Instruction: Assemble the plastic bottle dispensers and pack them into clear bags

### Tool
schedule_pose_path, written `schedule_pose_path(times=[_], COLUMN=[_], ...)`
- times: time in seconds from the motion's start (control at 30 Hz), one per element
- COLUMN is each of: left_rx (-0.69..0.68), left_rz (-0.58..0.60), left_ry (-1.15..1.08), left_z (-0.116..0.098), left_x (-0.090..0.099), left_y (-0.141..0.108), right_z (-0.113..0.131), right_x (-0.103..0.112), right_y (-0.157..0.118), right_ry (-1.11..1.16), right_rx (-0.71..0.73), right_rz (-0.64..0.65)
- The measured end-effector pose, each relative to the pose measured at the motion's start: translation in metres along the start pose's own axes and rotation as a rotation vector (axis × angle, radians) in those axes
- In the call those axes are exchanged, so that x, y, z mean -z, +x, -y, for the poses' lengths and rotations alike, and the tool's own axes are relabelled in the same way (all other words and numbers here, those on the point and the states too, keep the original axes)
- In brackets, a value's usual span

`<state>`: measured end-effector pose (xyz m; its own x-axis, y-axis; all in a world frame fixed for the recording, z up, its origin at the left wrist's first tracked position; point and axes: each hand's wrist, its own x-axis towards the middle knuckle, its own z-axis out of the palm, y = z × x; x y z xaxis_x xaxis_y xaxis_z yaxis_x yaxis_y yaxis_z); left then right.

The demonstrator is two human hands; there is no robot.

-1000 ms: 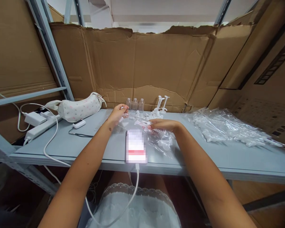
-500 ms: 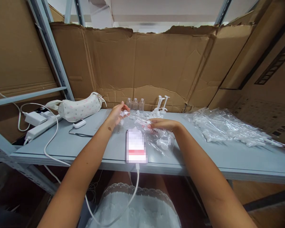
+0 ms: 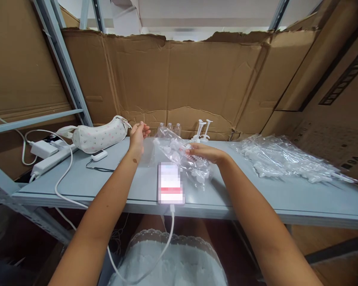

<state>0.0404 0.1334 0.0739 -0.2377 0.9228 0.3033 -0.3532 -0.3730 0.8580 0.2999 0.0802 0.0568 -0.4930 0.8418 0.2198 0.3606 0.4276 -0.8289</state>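
I see the right hand (image 3: 189, 150) at frame centre, fingers closed on a clear plastic bag (image 3: 179, 155) of small white pieces.
The left hand (image 3: 140, 133), left of centre, curls loosely near the bag; I cannot tell whether it holds anything. A lit phone (image 3: 170, 183) lies below centre on the grey counter (image 3: 256, 202). Clear bottles (image 3: 178, 128) stand behind the bag, a patterned pouch (image 3: 100, 137) sits at left, and a larger bag (image 3: 286, 159) lies at right.

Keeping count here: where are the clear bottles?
In the head view, the clear bottles stand just left of centre, behind the middle plastic bag, right of the left hand.
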Motion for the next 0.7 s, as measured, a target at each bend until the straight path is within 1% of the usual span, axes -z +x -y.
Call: schedule_pose_path(times=[0.03, 0.07, 0.13, 0.23, 0.3, 0.4, 0.47, 0.53, 0.6, 0.7], left_rx=[-0.002, 0.01, 0.044, 0.077, 0.105, 0.184, 0.247, 0.306, 0.357, 0.395], left_rz=[-0.018, -0.015, 0.043, 0.203, 0.335, 0.544, 0.658, 0.736, 0.78, 0.806], left_ry=[0.009, 0.016, 0.028, 0.075, 0.117, 0.155, 0.166, 0.182, 0.199, 0.205], left_z=[0.0, 0.001, 0.001, 0.004, 0.007, 0.013, 0.017, 0.02, 0.023, 0.024], left_x=[0.001, 0.001, -0.001, -0.006, -0.011, -0.017, -0.02, -0.024, -0.026, -0.028], left_y=[0.0, -0.001, -0.005, -0.015, -0.024, -0.038, -0.047, -0.054, -0.061, -0.065], right_z=[0.001, 0.001, 0.002, 0.004, 0.004, 0.003, 0.002, 0.001, 0.001, 0.002], right_x=[0.0, -0.001, -0.003, -0.007, -0.009, -0.01, -0.01, -0.012, -0.013, -0.015], right_y=[0.001, 0.002, 0.005, 0.009, 0.012, 0.016, 0.017, 0.017, 0.017, 0.016], right_ry=[0.05, 0.102, 0.191, 0.255, 0.255, 0.228, 0.223, 0.242, 0.271, 0.299], right_rx=[-0.007, -0.005, 0.031, 0.075, 0.088, 0.091, 0.091, 0.094, 0.076, 0.018], right_rz=[0.01, -0.028, -0.185, -0.386, -0.473, -0.571, -0.604, -0.605, -0.574, -0.524])
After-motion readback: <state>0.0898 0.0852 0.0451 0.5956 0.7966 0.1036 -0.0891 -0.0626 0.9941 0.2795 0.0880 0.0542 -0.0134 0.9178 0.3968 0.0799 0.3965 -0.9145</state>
